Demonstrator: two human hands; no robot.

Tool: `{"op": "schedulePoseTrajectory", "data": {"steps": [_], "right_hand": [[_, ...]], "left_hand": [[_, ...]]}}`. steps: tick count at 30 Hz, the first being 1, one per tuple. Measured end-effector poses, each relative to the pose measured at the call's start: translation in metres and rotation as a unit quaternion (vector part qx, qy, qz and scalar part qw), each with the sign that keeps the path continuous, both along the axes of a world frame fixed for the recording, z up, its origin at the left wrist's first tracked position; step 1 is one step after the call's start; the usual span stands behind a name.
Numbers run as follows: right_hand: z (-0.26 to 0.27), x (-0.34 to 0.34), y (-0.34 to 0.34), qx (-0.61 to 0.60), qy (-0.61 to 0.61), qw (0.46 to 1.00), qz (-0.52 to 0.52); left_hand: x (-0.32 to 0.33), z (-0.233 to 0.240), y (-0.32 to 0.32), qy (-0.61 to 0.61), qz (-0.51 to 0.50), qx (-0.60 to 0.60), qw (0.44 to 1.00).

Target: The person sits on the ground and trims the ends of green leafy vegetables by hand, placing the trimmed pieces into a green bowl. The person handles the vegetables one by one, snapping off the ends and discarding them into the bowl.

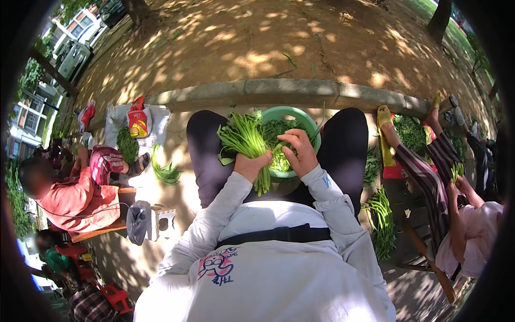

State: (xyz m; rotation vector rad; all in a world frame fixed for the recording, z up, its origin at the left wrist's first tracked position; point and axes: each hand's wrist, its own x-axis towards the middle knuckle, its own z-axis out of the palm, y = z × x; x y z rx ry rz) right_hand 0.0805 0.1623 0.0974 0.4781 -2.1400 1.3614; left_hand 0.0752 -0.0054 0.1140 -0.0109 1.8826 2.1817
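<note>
My left hand [252, 164] grips a thick bunch of leafy green stems [246, 135], with the cut ends pointing down toward my lap. Close beside it, my right hand [301, 153] has its thumb and forefinger pinched on a single green stem [279, 148]. Both hands are over a light green plastic basin [316, 120] between my knees. Inside the basin lie dark green leaves [273, 128] and, nearer me, pale short-cut stem pieces [280, 164]. My right hand and the bunch hide part of the basin.
Long green stems lie on the pavement to my left [165, 169] and right [381, 225]. A stone curb [289, 88] runs ahead. People sit at both sides; one on the right holds greens [457, 171]. A dark bag [139, 222] hangs by a bench at left.
</note>
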Motion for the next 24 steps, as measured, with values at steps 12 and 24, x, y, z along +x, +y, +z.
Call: {"op": "schedulePoseTrajectory", "data": {"steps": [12,24], "right_hand": [[0.002,0.000,0.005,0.107,0.025,0.994,0.021],[-0.009,0.003,0.006,0.014,-0.121,0.983,0.136]], "left_hand": [[0.004,-0.003,-0.011,-0.027,-0.036,0.046,0.998],[0.006,-0.001,-0.005,0.012,-0.043,-0.011,0.999]]}}
